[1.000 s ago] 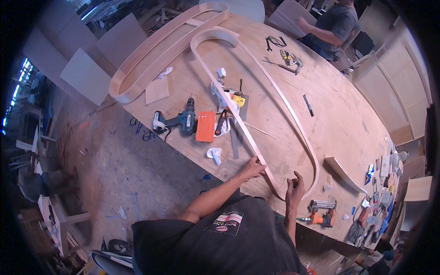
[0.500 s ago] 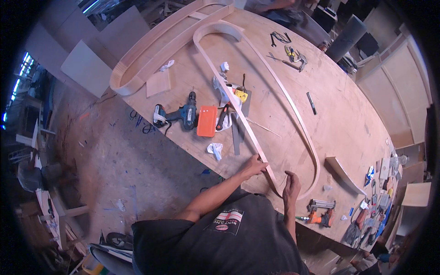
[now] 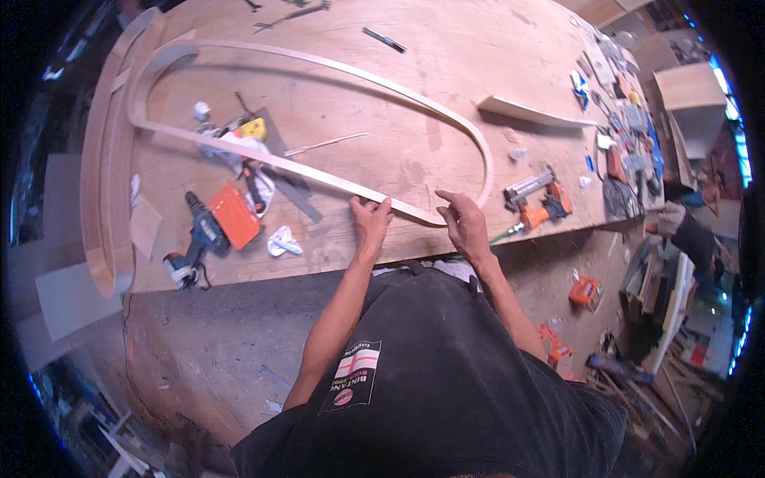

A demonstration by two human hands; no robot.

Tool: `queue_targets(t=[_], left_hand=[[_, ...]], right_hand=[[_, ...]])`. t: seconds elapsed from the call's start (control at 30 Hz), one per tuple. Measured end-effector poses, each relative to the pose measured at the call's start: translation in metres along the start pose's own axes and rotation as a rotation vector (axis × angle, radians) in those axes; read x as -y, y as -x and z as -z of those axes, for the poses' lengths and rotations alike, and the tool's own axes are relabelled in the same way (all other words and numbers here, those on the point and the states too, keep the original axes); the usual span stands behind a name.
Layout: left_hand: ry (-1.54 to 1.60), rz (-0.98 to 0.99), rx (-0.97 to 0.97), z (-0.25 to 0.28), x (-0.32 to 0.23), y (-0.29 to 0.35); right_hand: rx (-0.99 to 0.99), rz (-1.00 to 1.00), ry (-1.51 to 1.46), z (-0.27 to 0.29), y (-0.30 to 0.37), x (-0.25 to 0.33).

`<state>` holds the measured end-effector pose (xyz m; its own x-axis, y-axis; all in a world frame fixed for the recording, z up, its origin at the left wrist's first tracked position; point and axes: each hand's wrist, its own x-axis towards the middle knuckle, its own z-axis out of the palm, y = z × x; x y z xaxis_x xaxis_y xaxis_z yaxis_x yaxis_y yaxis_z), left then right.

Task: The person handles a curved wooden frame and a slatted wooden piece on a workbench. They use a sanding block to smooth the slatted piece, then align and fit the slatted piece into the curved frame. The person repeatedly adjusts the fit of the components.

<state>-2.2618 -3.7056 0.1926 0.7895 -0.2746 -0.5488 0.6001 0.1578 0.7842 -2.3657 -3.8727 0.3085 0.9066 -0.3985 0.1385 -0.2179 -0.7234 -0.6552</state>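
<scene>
A long wooden loop frame (image 3: 319, 178), made of a thin bent strip with rounded ends, stands on edge on the workbench (image 3: 382, 131). At its near side, my left hand (image 3: 372, 223) grips the strip between thumb and fingers. My right hand (image 3: 466, 225) is at the rounded right end, fingers apart and the index stretched over the inside of the loop; whether its palm touches the strip is hard to see. Scraps of white paper, a yellow tape measure (image 3: 253, 129) and a thin wood sliver (image 3: 328, 143) lie around and under the loop.
A cordless drill (image 3: 207, 227) and an orange box (image 3: 236, 217) lie left of my hands. An orange nail gun (image 3: 548, 207) with a green hose sits to the right. A second wooden frame (image 3: 94, 187) stands at far left; a curved board (image 3: 535, 115) lies beyond the nail gun.
My view has swung right, so the bench appears turned. My left hand remains on the near strip; my right hand has come to the frame's rounded end with its fingers reaching inward.
</scene>
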Motion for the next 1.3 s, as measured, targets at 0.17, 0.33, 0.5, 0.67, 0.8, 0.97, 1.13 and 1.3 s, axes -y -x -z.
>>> queue_targets(t=[0.17, 0.33, 0.5, 0.67, 0.8, 0.97, 1.13, 1.3], left_hand=[[0.058, 0.017, -0.033, -0.021, 0.021, 0.016], [0.107, 0.1, 0.0, -0.044, 0.041, 0.028], [0.112, 0.193, 0.058, -0.066, 0.048, 0.041], [0.101, 0.104, -0.078, -0.09, 0.048, 0.054], [0.214, -0.009, -0.024, -0.084, 0.041, 0.061], [0.244, -0.051, -0.106, -0.103, 0.015, 0.083], [0.246, -0.093, -0.1, -0.105, 0.004, 0.089], [0.268, -0.111, -0.091, -0.115, -0.01, 0.092]], right_hand=[[-0.009, -0.151, 0.006, 0.022, 0.036, -0.023], [-0.001, -0.381, 0.013, 0.055, 0.034, -0.055], [-0.373, -0.346, 0.145, 0.117, 0.014, -0.16], [-0.728, -0.667, 0.059, 0.166, 0.032, -0.264], [-0.572, -0.953, -0.651, 0.139, 0.078, -0.313], [-0.405, -1.02, -0.564, 0.115, 0.071, -0.324], [-0.438, -0.956, -0.447, 0.114, 0.07, -0.336], [-0.453, -0.985, -0.356, 0.139, 0.061, -0.374]])
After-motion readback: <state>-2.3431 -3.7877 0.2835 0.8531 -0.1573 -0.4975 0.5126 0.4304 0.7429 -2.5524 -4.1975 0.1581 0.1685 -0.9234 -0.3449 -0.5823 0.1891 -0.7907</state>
